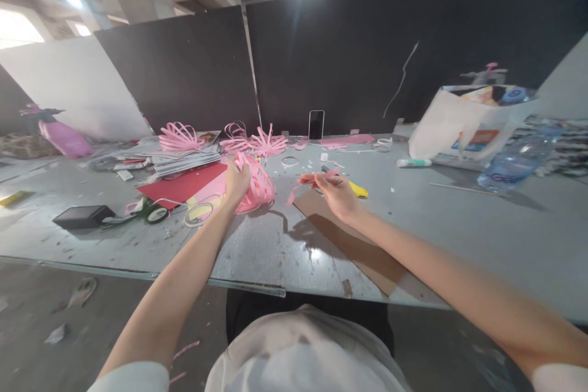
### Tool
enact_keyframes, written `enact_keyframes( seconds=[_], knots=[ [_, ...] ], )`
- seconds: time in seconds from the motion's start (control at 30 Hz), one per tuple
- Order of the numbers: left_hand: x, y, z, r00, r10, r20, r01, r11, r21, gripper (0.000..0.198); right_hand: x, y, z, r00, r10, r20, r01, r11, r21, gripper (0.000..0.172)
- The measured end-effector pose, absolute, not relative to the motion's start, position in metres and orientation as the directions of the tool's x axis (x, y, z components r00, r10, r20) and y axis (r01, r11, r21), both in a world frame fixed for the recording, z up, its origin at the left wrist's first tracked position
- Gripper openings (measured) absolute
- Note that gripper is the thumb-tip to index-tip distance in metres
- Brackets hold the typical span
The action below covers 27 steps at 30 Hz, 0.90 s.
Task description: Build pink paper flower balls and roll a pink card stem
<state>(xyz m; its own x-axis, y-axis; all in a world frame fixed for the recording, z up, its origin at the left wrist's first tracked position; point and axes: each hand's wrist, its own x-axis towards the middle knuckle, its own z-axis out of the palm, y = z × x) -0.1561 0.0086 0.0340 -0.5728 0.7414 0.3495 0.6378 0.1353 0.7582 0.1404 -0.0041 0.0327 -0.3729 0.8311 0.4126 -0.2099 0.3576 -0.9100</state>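
My left hand (237,181) is closed on the top and near side of a pink woven paper-strip basket (258,188), which rests on the table. Its fingertips are partly hidden among the strips. To the right, my right hand (339,192) pinches a narrow pink paper strip (291,197) above the table, with one end hanging down and curling. Beneath that hand lies a brown cardboard sheet (351,248). A yellow-handled tool (359,189) sits just behind the hand, its other end hidden.
At left are a red sheet (181,185), stacked papers (186,162), a tape roll (157,214) and a black box (85,217). Pink strip bundles (269,142) and an upright phone (316,125) stand behind. A white bag (441,125) and plastic bottle (514,162) are right.
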Motion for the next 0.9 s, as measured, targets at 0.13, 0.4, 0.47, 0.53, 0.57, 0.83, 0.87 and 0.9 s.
enact_keyframes(
  seconds=[0.13,0.4,0.47,0.53,0.57,0.83,0.87,0.9],
  knots=[
    [-0.16,0.008,0.034,-0.591,0.727,0.35,0.629,0.143,0.765,0.047,0.142,-0.005,0.033,-0.428,0.813,0.395,-0.247,0.315,-0.916,0.045],
    [-0.175,-0.005,0.051,-0.629,0.663,0.407,0.665,0.187,0.723,0.039,0.14,-0.013,0.036,-0.548,0.784,0.292,-0.214,0.206,-0.955,0.045],
    [-0.177,-0.008,0.056,-0.626,0.639,0.447,0.687,0.182,0.704,0.038,0.139,-0.016,0.036,-0.561,0.776,0.288,-0.22,0.195,-0.956,0.045],
    [-0.179,-0.011,0.06,-0.622,0.622,0.476,0.705,0.18,0.686,0.036,0.138,-0.017,0.036,-0.575,0.771,0.272,-0.228,0.168,-0.959,0.046],
    [-0.179,-0.012,0.061,-0.62,0.618,0.483,0.712,0.186,0.677,0.037,0.138,-0.018,0.036,-0.581,0.769,0.266,-0.23,0.158,-0.96,0.046],
    [-0.196,-0.008,0.058,-0.647,0.592,0.48,0.713,0.248,0.656,0.036,0.137,-0.019,0.033,-0.579,0.761,0.292,-0.208,0.209,-0.956,0.042],
    [-0.201,-0.006,0.058,-0.655,0.585,0.479,0.705,0.243,0.666,0.035,0.137,-0.019,0.032,-0.579,0.76,0.297,-0.202,0.219,-0.955,0.042],
    [-0.207,-0.003,0.058,-0.662,0.577,0.479,0.697,0.238,0.677,0.033,0.137,-0.019,0.032,-0.578,0.758,0.303,-0.195,0.232,-0.953,0.042]
  ],
)
